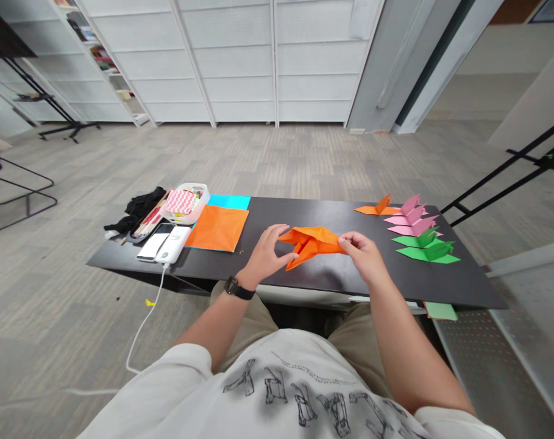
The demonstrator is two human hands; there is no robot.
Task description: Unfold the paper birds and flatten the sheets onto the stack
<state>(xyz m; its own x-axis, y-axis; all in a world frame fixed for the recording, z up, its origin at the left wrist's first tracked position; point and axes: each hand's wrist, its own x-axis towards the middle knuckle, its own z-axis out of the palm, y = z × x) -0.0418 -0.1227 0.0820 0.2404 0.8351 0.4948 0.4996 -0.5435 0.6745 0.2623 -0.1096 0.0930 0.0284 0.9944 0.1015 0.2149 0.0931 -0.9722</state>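
A partly folded orange origami paper (317,239) is held just over the dark table in front of me. My right hand (359,251) pinches its right end between thumb and fingers. On the other side, my left hand (268,255) has thumb and fingers spread around the paper's two pointed left ends. The thumb of that hand is close to the lower point; whether it touches cannot be made out. A black watch sits on my left wrist.
Left on the table (277,210) are orange paper sheets (222,228), a blue sheet (231,202), a white box (198,204), a cabled power bank (173,245), a phone (154,242) and black cloth (144,207). Folded orange (375,210), pink (411,219) and green (427,249) paper cranes line the right.
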